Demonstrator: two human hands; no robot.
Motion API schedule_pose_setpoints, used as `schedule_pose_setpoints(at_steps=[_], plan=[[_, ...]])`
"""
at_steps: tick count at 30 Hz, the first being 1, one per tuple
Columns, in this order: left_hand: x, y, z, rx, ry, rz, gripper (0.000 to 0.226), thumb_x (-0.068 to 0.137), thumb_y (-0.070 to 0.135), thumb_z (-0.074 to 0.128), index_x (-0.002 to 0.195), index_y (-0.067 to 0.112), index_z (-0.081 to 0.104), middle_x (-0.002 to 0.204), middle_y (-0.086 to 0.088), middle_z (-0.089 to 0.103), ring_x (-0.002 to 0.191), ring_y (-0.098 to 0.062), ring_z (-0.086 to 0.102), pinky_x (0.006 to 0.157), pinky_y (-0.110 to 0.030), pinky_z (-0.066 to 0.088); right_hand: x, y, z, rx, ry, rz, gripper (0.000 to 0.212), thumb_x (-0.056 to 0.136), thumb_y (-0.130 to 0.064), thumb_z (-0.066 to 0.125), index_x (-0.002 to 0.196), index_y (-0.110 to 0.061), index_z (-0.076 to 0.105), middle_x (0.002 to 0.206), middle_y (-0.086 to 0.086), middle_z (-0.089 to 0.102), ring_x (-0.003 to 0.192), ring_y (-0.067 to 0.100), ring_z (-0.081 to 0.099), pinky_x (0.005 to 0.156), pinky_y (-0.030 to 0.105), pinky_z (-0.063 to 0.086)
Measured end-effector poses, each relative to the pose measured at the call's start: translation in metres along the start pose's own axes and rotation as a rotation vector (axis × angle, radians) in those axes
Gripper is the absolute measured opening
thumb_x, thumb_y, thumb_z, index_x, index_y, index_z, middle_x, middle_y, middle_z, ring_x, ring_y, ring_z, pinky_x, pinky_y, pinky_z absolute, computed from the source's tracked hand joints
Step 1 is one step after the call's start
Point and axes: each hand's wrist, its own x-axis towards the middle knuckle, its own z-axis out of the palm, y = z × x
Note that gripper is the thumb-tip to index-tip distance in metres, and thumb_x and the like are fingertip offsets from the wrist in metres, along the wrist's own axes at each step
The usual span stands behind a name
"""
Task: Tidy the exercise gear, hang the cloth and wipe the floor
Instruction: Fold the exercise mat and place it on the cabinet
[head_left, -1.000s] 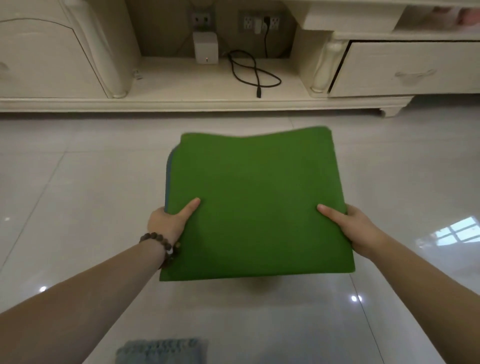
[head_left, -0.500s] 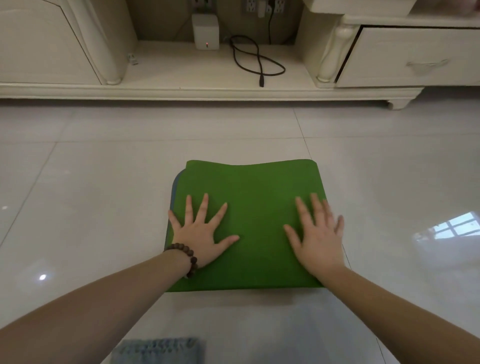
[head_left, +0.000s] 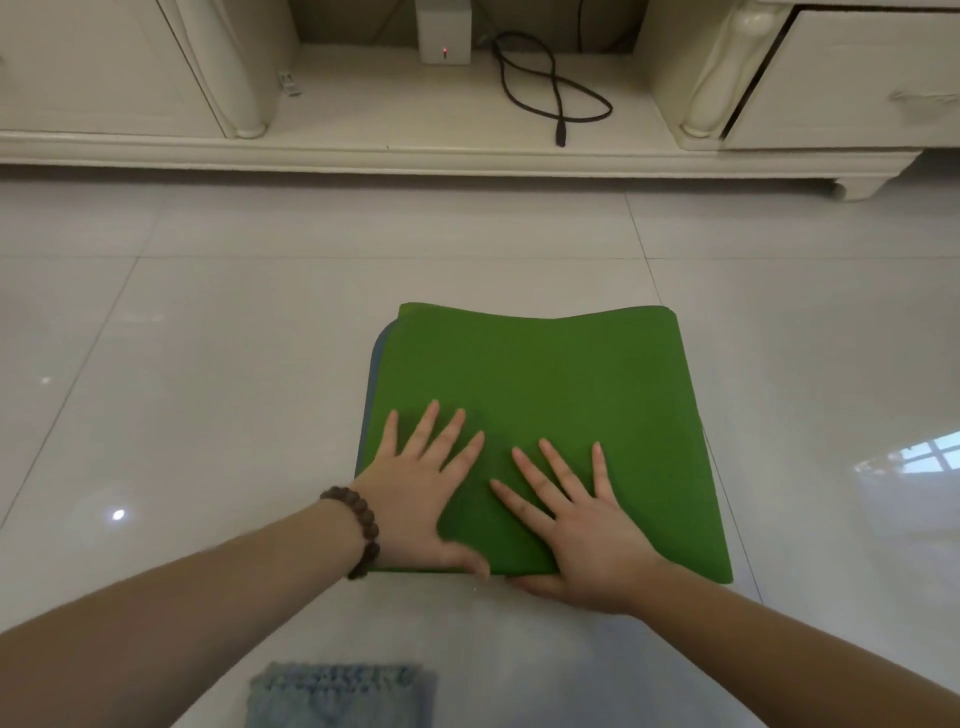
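Centre-low in the frame, one folded green mat (head_left: 545, 415) lies flat on the glossy tiled floor (head_left: 208, 364), near edge toward me, far edge bulging up a bit. Both hands are flat on it, nothing gripped: left hand (head_left: 421, 499) with fingers spread near the mat's left edge, right hand (head_left: 582, 525) just beside it, fingers straight, palm at the near edge. I can't tell whether either thumb tucks under that edge; it's blurred there. My read: pressing the fold flat as part of tidying the gear. Risks: the tile looks slick, so a forward push could slide the whole mat instead of flattening it; the far layers look springy, so the fold may pop open once pressure comes off; a blue-grey layer peeks out on the left side, so the stack is already slightly misaligned and could skew further. Count: one mat, two hands, one bead bracelet (head_left: 358, 530) on the left wrist, one blue-grey cloth (head_left: 337, 691) at bottom centre, well apart from the mat, cloth not yet hung. Top of frame: one cream cabinet (head_left: 130, 67), one white box (head_left: 444, 36) with a red light, one loose black cable (head_left: 556, 93).
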Motion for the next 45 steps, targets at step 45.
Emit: schedule_pose_setpoints(at_steps=[45], plan=[[0.003, -0.004, 0.049, 0.085, 0.239, 0.03, 0.091, 0.083, 0.08, 0.021, 0.149, 0.017, 0.03, 0.152, -0.021, 0.029, 0.142, -0.041, 0.022, 0.104, -0.073, 0.018, 0.004, 0.075, 0.01, 0.055, 0.03, 0.62, 0.081, 0.082, -0.077, -0.005, 0.149, -0.033, -0.014, 0.158, 0.008, -0.017, 0.144, 0.022, -0.022, 0.114, 0.058, -0.006]])
